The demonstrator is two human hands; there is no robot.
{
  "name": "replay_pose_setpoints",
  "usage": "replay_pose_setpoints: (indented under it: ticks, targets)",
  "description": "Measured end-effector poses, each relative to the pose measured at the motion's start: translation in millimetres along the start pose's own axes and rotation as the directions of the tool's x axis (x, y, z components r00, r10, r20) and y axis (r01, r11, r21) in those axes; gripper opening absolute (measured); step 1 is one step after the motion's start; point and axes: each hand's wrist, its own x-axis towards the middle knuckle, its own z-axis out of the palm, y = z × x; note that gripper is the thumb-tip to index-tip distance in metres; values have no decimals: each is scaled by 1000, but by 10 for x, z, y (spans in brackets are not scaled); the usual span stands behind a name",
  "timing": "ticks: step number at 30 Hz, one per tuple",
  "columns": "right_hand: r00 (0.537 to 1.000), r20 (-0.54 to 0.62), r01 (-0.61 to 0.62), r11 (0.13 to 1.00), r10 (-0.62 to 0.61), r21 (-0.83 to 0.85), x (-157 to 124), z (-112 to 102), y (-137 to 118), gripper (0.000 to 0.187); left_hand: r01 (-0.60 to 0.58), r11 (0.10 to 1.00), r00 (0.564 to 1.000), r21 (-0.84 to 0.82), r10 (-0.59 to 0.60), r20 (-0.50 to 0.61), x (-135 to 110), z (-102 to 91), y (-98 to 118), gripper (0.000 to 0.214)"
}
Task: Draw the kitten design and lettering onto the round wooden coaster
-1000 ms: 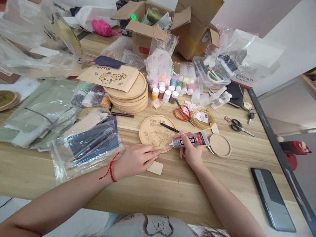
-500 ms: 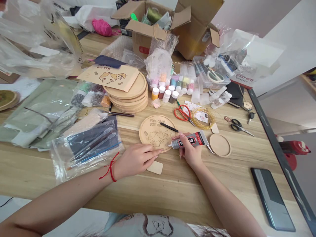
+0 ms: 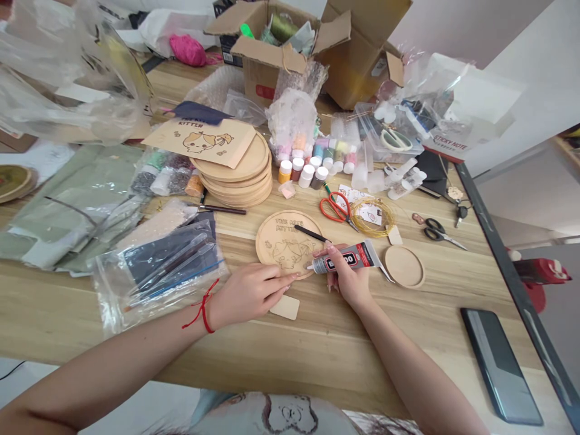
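Observation:
My right hand [image 3: 348, 278] is closed round a silver-grey glue tube [image 3: 354, 256] with a black label, its nozzle pointing left, low over a round wooden plate [image 3: 290, 232]. The plate bears a line drawing of a kitten with lettering above it. A slim black stick [image 3: 312, 233] reaches over the plate from behind these fingers. Beyond the tube a thin silver tip [image 3: 388, 275] shows; whether it belongs to the stick I cannot tell. My left hand [image 3: 251, 290] lies with outstretched fingers across the plate's near rim. Just below them is a small light wooden tag [image 3: 286, 307].
A stack of wooden plates [image 3: 238, 187] stands behind, with paint bottles [image 3: 306, 175] beside it. Red-handled scissors [image 3: 335, 207], gold wire [image 3: 385, 220] and a small round tray [image 3: 405, 266] lie to the right. A phone [image 3: 501, 365] rests near the right edge, clear bags [image 3: 158, 284] at left.
The glue tube in my right hand has shifted very slightly left, and its nozzle with it. My left hand and the plate stay put.

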Motion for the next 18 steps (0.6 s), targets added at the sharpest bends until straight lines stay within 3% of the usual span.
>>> replay_pose_setpoints:
  ticks: [8,18]
  targets:
    - [993,112,36,998,-31,-44,14,-50,79,46,-2,1000,1000,5,2,8,-4,2,-2,27]
    - [995,71,67,997,-65,-37,5,-24,53,44,-15,1000,1000,19,15,8,0,-4,-5,27]
